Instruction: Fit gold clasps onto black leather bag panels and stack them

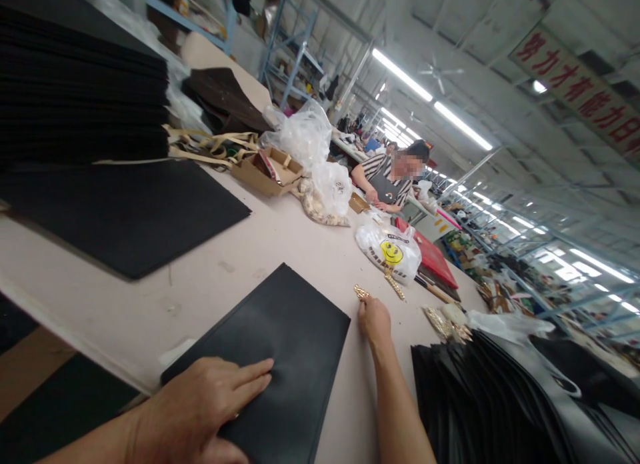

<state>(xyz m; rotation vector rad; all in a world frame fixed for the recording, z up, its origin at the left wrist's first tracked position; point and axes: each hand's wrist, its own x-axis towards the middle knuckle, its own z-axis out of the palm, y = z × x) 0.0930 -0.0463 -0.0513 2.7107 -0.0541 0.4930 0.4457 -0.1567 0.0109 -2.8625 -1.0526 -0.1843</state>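
A black leather-like panel [280,344] lies on the table in front of me. My left hand [210,397] rests on it with the index and middle fingers stretched out; a tiny gold glint shows beneath the fingers. Past the panel's right edge, my right hand [375,317] has its fingers pinched at a small cluster of gold-coloured metal pieces [361,293] on the tabletop. Just beyond lies a row of similar gold-coloured pieces [395,285], beside a white plastic bag with a yellow smiley face [390,252].
Stacked black panels rise at the left [80,97], with another black panel [130,217] before them. More black pieces [480,404] are piled at the right. A cardboard box [265,177] and clear bags [333,187] stand further back. A co-worker [387,177] sits across the table.
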